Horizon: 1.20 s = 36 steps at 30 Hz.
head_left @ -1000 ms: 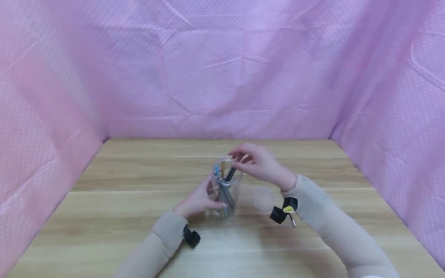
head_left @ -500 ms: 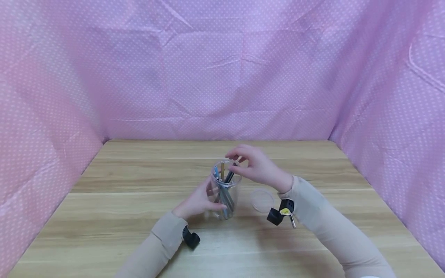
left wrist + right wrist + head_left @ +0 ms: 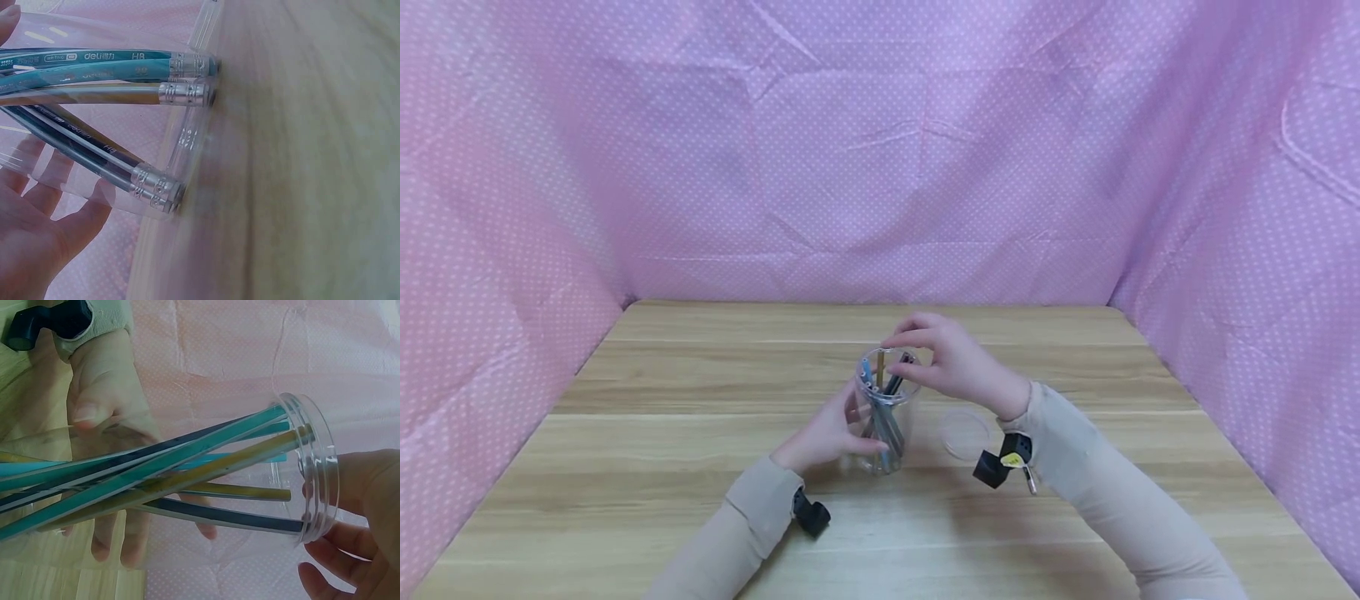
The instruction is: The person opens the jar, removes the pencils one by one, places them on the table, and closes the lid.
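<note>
A clear plastic jar (image 3: 906, 421) stands on the table with its mouth up. My left hand (image 3: 826, 432) grips its side, thumb in front and fingers behind. Inside lean several pencils: teal ones (image 3: 94, 78), gold ones (image 3: 250, 453) and dark ones (image 3: 87, 140), with metal bands at one end and "HB" print. My right hand (image 3: 961, 363) hovers at the jar's mouth, thumb and forefinger spread apart. In the right wrist view its fingertips are right at the threaded rim (image 3: 319, 469), and no pencil shows between them.
A clear round lid (image 3: 965, 434) lies on the wooden table (image 3: 647, 433) to the right of the jar, close by the right wrist camera (image 3: 1000, 465). Pink dotted cloth (image 3: 865, 183) hangs behind the table and along both sides.
My right hand has shifted slightly left and its thumb and forefinger have spread over the mouth, away from the dark pencils' ends. The left hand keeps its grip on the jar.
</note>
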Motion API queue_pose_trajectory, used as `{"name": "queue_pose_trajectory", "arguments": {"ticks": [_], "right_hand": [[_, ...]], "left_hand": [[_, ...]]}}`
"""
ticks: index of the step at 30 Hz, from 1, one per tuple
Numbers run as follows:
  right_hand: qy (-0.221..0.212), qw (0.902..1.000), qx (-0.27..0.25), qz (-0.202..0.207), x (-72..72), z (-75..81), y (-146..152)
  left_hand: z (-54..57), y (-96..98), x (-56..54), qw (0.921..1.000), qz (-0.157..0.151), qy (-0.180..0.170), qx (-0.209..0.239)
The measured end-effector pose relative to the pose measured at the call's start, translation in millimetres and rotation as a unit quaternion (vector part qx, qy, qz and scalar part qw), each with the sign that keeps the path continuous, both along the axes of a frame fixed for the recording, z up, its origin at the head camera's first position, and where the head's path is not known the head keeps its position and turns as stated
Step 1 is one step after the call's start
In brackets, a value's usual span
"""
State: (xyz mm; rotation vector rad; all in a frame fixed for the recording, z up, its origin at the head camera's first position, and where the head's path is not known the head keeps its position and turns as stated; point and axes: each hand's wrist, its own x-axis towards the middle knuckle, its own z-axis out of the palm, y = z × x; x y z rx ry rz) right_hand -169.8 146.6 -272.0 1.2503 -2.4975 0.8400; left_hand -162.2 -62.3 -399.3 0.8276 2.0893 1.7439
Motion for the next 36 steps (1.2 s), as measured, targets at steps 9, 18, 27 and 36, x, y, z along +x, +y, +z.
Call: {"name": "queue_pose_trajectory", "arguments": {"ticks": [9, 18, 27, 36], "right_hand": [[0.020, 0.9991, 0.034, -0.011, -1.1, 2.8, -2.9], [0.034, 0.9986, 0.039, -0.007, -3.2, 2.9, -4.4], [0.017, 0.9981, 0.055, -0.022, -0.2, 4.6, -7.9], [0.021, 0.9971, 0.068, -0.026, 0.7, 6.0, -7.9]], "left_hand": [[0.6, -2.1, -1.8, 0.9996, 0.003, -0.026, -0.013], [3.6, -2.8, -0.6, 0.9988, 0.014, -0.041, -0.024], [3.6, -3.2, 1.3, 0.9993, 0.013, -0.031, -0.020], [3.3, -3.1, 0.7, 0.9995, 0.008, -0.022, -0.019]]}}
